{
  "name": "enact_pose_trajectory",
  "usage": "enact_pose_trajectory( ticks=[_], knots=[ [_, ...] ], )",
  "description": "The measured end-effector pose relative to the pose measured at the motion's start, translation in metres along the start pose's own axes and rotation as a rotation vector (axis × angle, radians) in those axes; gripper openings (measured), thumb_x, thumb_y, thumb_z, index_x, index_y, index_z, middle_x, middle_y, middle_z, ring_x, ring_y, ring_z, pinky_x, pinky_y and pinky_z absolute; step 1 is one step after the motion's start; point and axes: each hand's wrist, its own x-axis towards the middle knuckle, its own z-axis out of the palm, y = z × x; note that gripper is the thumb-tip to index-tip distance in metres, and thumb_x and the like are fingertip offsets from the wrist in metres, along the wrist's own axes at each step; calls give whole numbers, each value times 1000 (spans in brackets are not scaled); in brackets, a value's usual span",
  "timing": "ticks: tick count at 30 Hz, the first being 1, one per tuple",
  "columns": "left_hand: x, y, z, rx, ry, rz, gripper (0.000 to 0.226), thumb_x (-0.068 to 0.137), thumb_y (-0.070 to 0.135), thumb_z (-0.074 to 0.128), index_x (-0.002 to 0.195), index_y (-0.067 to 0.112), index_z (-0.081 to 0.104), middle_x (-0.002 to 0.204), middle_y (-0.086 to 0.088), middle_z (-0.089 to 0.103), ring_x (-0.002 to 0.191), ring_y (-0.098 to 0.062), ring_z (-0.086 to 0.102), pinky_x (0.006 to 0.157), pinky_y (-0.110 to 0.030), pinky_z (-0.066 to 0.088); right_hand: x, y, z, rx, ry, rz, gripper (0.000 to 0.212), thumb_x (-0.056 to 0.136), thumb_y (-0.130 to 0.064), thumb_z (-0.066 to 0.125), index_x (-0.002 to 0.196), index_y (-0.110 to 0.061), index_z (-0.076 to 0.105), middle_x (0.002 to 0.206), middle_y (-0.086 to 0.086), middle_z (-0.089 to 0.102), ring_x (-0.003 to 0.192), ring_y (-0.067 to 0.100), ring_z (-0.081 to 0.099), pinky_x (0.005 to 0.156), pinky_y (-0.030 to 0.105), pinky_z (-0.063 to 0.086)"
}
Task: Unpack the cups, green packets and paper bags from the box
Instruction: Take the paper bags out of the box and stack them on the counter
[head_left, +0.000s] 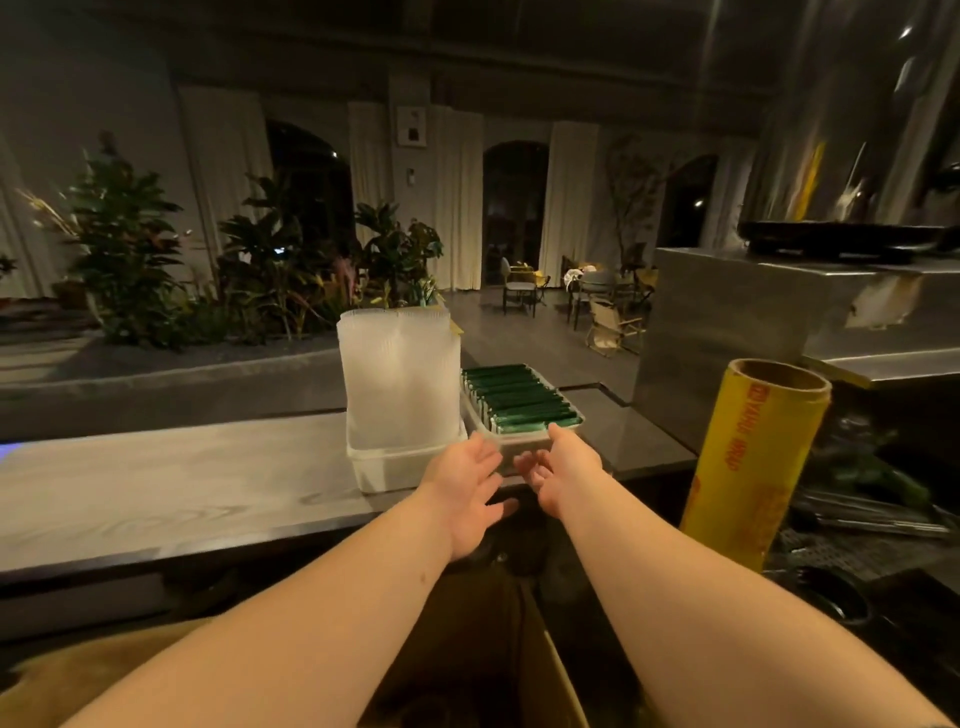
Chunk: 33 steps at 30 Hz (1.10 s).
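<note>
Both hands empty, fingers extended: left hand (462, 486), right hand (563, 470), palms facing each other. Green packets (519, 402): filed in a white tray (519, 442) on the counter (182, 478), straight ahead of the hands, long axis running away from the person. Right hand nearer, thumb at the tray's near end. Cups (400, 379): stacked just left of the tray

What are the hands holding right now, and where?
Nothing gripped. Left hand and right hand reach, fingers straight, at the near end of the tray of green packets; whether they touch it cannot be told.
</note>
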Motion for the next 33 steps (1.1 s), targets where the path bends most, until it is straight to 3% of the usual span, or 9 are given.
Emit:
enact_pose_trajectory(
  ticks=[7, 14, 17, 19, 21, 22, 25, 29, 33],
  knots=[
    [-119, 15, -57, 294, 102, 132, 39, 110, 35, 34, 127, 14, 63, 121, -8, 73, 113, -26, 69, 100, -47, 53, -102, 71, -18, -321, -86, -80, 12, 101, -19, 60, 100, -8, 64, 78, 5, 57, 64, 15, 52, 63, 30, 50],
    [-236, -53, -173, 724, 451, 158, 20, 107, 26, 49, 107, 22, 69, 100, -4, 75, 91, -19, 72, 81, -34, 60, -180, 222, -36, -935, -464, -298, 7, 99, -24, 65, 103, -19, 66, 92, 2, 67, 84, 15, 65, 76, 32, 58],
    [-254, -97, -210, 836, 576, 77, 9, 102, 27, 59, 100, 32, 67, 94, 5, 71, 86, -15, 69, 78, -32, 61, -166, 280, -43, -1508, -533, -498, 39, 93, -26, 73, 130, -27, 59, 128, -4, 64, 114, 14, 63, 94, 28, 56],
    [-262, -120, -224, 903, 663, 82, 11, 100, 27, 62, 94, 36, 65, 88, 9, 69, 80, -10, 67, 75, -31, 62, -151, 308, -56, -1854, -587, -510, 69, 91, -26, 76, 151, -28, 42, 156, -2, 44, 144, 23, 43, 114, 40, 44],
    [-267, -137, -232, 942, 723, 113, 14, 101, 26, 61, 91, 36, 63, 85, 10, 67, 79, -7, 65, 73, -28, 60, -134, 323, -68, -2138, -656, -418, 84, 88, -24, 78, 157, -29, 31, 163, 1, 34, 151, 28, 31, 120, 47, 35],
    [-268, -140, -236, 957, 738, 121, 15, 101, 25, 60, 91, 37, 61, 85, 9, 67, 79, -6, 64, 73, -28, 59, -128, 325, -70, -2220, -657, -368, 83, 87, -22, 79, 156, -28, 34, 159, 3, 41, 146, 30, 39, 117, 47, 40],
    [-262, -139, -251, 966, 760, 142, 17, 101, 23, 58, 93, 38, 58, 85, 9, 66, 78, -8, 64, 69, -27, 57, -121, 328, -69, -2312, -571, -454, 47, 91, -17, 73, 135, -23, 57, 124, 5, 65, 113, 26, 64, 98, 40, 56],
    [-254, -138, -261, 951, 808, 167, 17, 101, 20, 58, 102, 37, 57, 90, 13, 64, 83, -7, 63, 75, -29, 61, -128, 330, -71, -2313, -564, -631, 24, 95, -19, 69, 119, -22, 67, 107, 1, 69, 99, 20, 68, 91, 36, 58],
    [-252, -142, -264, 948, 856, 200, 23, 100, 15, 57, 111, 35, 55, 97, 15, 59, 88, -6, 59, 78, -28, 58, -137, 302, -65, -1943, -374, -835, 11, 99, -24, 60, 108, -31, 63, 94, -9, 67, 84, 10, 65, 79, 26, 57]
  ],
)
